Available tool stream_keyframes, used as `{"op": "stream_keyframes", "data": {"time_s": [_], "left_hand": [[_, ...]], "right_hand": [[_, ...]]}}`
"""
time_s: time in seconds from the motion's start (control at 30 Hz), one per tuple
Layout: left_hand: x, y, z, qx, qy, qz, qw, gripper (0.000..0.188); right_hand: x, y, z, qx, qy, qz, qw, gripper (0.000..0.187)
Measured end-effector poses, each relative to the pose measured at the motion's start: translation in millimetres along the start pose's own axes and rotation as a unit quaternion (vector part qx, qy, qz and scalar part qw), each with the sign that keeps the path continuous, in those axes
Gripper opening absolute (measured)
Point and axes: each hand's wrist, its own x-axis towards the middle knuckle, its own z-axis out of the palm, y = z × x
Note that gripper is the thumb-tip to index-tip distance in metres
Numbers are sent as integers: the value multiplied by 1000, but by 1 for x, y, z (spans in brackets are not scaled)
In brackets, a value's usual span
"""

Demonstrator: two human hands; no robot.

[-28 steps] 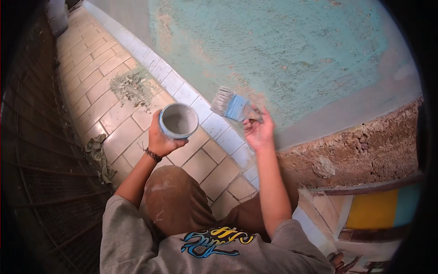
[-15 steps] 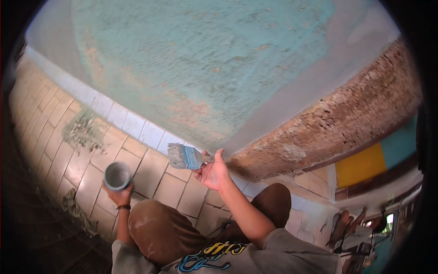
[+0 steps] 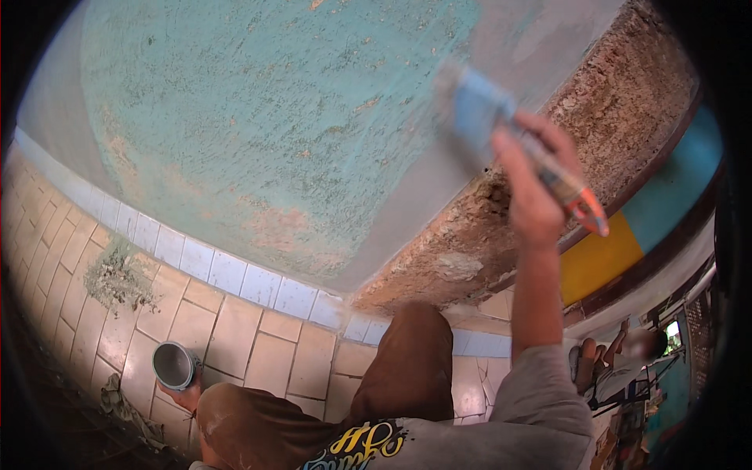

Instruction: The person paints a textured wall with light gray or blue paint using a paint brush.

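Fingers of the right hand wrap tightly around the handle of a wide paintbrush, which is raised against the wall. Its pale bristles, blurred by motion, sit at the boundary where the teal, patchy surface meets a smoother grey band; whether they press on the wall cannot be told. The brush's orange handle tip sticks out below the hand toward the right. Just right of the grey band lies a strip of crumbling brown masonry that runs diagonally down.

The left hand is low, near the lower left edge of the tiled floor, with its fingers closed around a small round grey pot; the pot's open mouth faces the camera, and most of the hand is hidden behind it and the person's brown-clad knee. A patch of greenish debris lies on the tiles beside the white tile border at the wall's foot.
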Motion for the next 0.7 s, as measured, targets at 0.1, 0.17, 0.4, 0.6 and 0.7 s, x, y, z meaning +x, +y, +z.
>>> {"op": "stream_keyframes", "data": {"time_s": [0.1,0.17,0.4,0.6,0.7], "left_hand": [[-3,-13,5,30,17,12,999,94],[-6,-21,6,53,29,20,998,93],[4,-53,39,120,53,55,990,88],[-39,-91,21,215,32,53,975,84],[-64,-124,-25,285,28,46,957,82]], "right_hand": [[58,-6,0,-104,-5,-181,978,23],[57,-1,3,-173,-10,-288,942,23],[-203,37,86,-134,-390,-194,890,19],[-203,81,91,7,-424,-40,905,31],[-69,43,43,-85,-342,-102,930,24]]}}
